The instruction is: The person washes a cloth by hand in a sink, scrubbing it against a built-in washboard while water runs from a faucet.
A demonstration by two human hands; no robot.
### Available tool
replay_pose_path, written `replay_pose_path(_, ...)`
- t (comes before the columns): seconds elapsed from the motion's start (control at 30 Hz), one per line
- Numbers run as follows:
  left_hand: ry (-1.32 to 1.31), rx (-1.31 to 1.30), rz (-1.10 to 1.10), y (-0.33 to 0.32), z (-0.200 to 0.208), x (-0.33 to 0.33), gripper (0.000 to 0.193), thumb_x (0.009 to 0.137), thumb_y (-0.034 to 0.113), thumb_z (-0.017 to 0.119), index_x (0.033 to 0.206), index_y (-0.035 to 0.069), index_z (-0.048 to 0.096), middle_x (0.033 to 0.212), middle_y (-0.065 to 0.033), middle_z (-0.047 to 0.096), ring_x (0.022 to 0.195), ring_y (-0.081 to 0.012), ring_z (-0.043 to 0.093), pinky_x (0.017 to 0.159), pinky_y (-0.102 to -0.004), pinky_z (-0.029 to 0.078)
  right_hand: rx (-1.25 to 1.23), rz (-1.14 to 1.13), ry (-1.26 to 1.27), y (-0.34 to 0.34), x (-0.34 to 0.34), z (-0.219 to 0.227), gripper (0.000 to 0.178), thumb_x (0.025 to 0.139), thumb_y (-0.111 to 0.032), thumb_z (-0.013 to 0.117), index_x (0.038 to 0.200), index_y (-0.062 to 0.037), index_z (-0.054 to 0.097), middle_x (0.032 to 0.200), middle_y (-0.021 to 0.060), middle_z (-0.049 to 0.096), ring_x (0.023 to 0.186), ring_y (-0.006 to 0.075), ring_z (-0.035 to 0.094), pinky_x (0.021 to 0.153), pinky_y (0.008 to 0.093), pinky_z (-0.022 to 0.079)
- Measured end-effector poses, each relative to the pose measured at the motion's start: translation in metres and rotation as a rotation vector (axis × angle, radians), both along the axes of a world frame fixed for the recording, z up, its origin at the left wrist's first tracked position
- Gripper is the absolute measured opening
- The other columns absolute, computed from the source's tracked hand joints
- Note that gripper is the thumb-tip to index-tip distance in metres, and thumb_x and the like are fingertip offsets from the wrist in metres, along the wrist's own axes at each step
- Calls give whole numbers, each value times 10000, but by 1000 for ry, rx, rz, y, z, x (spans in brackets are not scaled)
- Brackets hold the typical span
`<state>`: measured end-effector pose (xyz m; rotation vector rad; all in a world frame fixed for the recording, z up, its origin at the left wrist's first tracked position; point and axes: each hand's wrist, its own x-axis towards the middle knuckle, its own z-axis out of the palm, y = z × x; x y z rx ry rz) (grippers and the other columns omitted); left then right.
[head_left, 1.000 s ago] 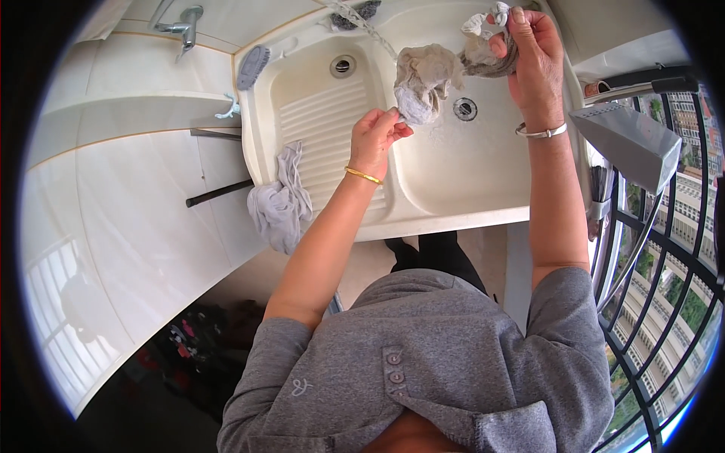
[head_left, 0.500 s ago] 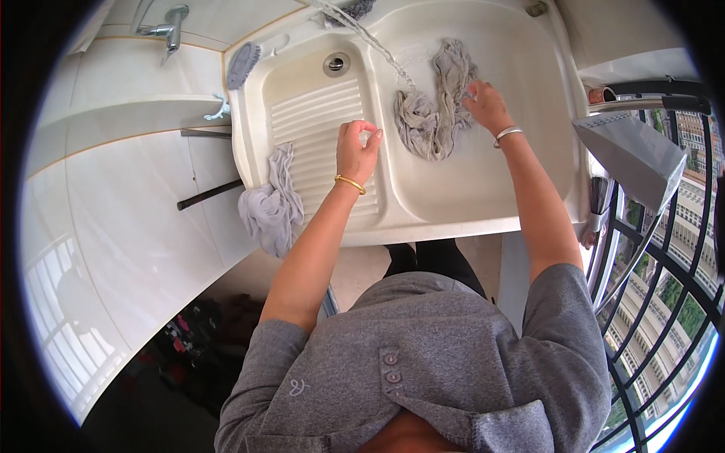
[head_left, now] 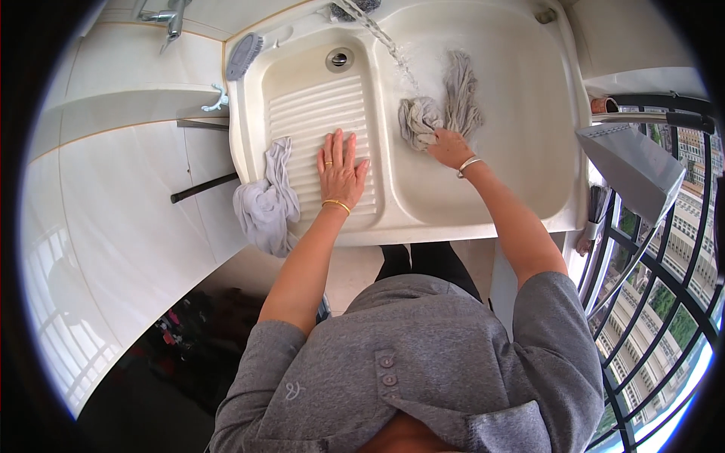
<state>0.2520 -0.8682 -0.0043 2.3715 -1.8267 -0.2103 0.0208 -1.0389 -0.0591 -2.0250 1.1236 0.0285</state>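
Observation:
My left hand point(head_left: 341, 174) lies flat with its fingers stretched out on the ribbed washboard point(head_left: 306, 113) in the left part of the white laundry sink point(head_left: 506, 189). In the deep basin on the right, a wet, crumpled grey cloth point(head_left: 461, 90) is bunched up. My right hand point(head_left: 451, 148) has its fingers closed on the cloth's near, balled part; the fingertips are partly hidden. Running water point(head_left: 381, 38) falls into the basin just beyond the cloth. Over the sink's left front rim hangs a pale lavender-grey cloth point(head_left: 268, 204), beside my left forearm.
A grey scrubbing brush point(head_left: 244, 57) rests on the sink's far left corner, near a drain point(head_left: 339, 60). On the tiled wall is a metal tap point(head_left: 174, 21). A grey panel point(head_left: 634, 162) and black window bars point(head_left: 664, 264) stand to the right.
My left hand has come down from a curled pose to lie flat on the washboard. My right hand has moved left and nearer me, onto the cloth's balled part; the cloth has shifted shape.

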Motion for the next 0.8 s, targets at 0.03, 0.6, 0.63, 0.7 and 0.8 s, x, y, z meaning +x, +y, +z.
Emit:
replay_pose_path(0.03,-3,5,-5,0,1,-1,629,943,386,529,1500,166,337,1584,-109,232,1463,-326,191,1176,-500,162,133,-146,-31,-25,6,26,334,757,-279,633,913,16,633,855,237,677,842,382,653,781,446,506)
replay_pose_path(0.6,13,-35,8,4,5,4,599,932,390,541,1463,153,396,1555,-115,286,1436,-329,247,1164,-502,188,510,-1061,-456,-129,-51,50,519,879,-309,689,1232,26,509,1119,125,581,952,259,612,788,402,569)
replay_pose_path(0.63,11,-36,3,4,7,4,597,929,385,547,1458,151,399,1552,-115,290,1435,-330,251,1162,-501,193,467,-1132,-425,-128,-66,13,329,894,-266,648,1051,16,585,952,99,614,817,217,614,701,366,569)
replay_pose_path(0.7,45,-56,-36,-13,6,-7,589,933,376,545,1457,145,406,1548,-119,298,1425,-332,267,1159,-492,202,445,-1391,-493,-137,-149,-69,235,917,-208,610,1042,-9,616,808,60,590,663,167,578,586,327,556)
replay_pose_path(0.8,14,-38,16,4,10,3,580,937,364,546,1454,134,416,1542,-124,309,1414,-334,284,1155,-482,212,392,-1343,-314,-114,-138,-93,170,915,-167,600,984,-18,644,718,41,607,592,141,577,514,285,531)
